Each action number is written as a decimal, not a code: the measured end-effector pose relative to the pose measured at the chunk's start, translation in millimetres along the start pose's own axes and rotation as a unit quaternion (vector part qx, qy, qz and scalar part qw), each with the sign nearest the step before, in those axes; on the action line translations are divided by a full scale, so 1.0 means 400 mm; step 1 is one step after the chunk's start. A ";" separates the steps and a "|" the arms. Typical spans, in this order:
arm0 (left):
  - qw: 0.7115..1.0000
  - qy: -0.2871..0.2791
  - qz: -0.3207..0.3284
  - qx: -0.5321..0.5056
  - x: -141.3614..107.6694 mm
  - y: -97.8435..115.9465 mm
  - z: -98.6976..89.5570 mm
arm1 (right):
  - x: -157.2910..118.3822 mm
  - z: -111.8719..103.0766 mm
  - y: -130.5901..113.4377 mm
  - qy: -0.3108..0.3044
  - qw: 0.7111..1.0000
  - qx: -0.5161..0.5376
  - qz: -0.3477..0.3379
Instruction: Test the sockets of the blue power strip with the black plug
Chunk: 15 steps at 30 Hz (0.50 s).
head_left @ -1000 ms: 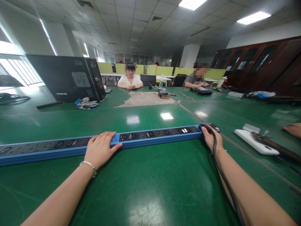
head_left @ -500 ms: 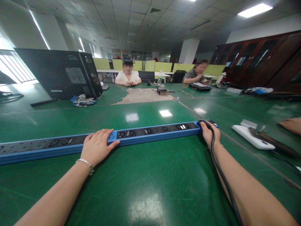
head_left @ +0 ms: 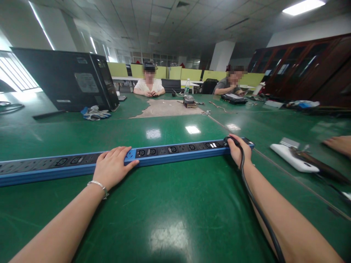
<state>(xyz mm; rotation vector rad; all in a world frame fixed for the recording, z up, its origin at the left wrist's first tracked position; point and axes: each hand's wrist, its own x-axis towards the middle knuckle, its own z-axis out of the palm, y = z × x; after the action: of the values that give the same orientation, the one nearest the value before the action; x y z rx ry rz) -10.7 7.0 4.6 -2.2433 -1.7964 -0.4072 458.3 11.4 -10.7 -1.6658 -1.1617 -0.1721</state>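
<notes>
A long blue power strip [head_left: 170,159] with a row of black sockets lies across the green table in front of me. My left hand [head_left: 113,163] is closed over its middle, beside a blue socket, with the fingers over the far edge and the thumb along the near side. Near the strip's right end, my right hand [head_left: 239,150] grips a black plug [head_left: 227,140] at the top face. Whether the plug's pins sit in a socket is hidden. From that hand a black cable [head_left: 253,201] runs down along my right forearm.
A black computer case [head_left: 68,80] stands at the left, with gloves [head_left: 95,113] beside it. A white device [head_left: 293,158] lies at the right, near another person's hand [head_left: 338,145]. Two people sit across the green table [head_left: 170,197]. A bottle [head_left: 187,87] stands at the back.
My right hand and the plug have shifted slightly left along the strip. My left hand keeps its place on the strip. The view has tilted a little.
</notes>
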 end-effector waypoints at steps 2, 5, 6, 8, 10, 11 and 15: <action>1.000 -0.002 -0.001 0.003 0.000 0.000 -0.001 | 0.005 -0.004 0.009 -0.012 1.000 0.006 -0.003; 1.000 -0.005 -0.001 0.000 0.000 0.000 -0.002 | 0.015 -0.010 0.024 -0.035 0.999 -0.010 0.002; 1.000 -0.005 -0.001 -0.001 0.001 0.000 -0.002 | 0.018 -0.011 0.029 -0.043 0.999 -0.016 0.003; 1.000 -0.005 -0.002 -0.003 0.001 0.000 -0.002 | 0.024 -0.013 0.038 -0.055 0.998 -0.019 0.001; 1.000 -0.004 -0.003 -0.006 0.001 -0.001 -0.001 | 0.027 -0.014 0.042 -0.054 0.998 -0.020 -0.009; 1.000 -0.004 -0.003 -0.007 0.001 -0.001 -0.001 | 0.027 -0.014 0.042 -0.052 0.998 -0.026 -0.017; 1.000 -0.002 0.001 -0.008 0.000 0.000 -0.002 | 0.018 -0.015 0.026 -0.071 0.993 -0.076 -0.050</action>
<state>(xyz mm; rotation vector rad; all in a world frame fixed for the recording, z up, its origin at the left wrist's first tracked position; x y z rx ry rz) -10.6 6.8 5.5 -2.2578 -1.7991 -0.4191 472.4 11.1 -10.4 -1.7770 -1.3701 -0.2128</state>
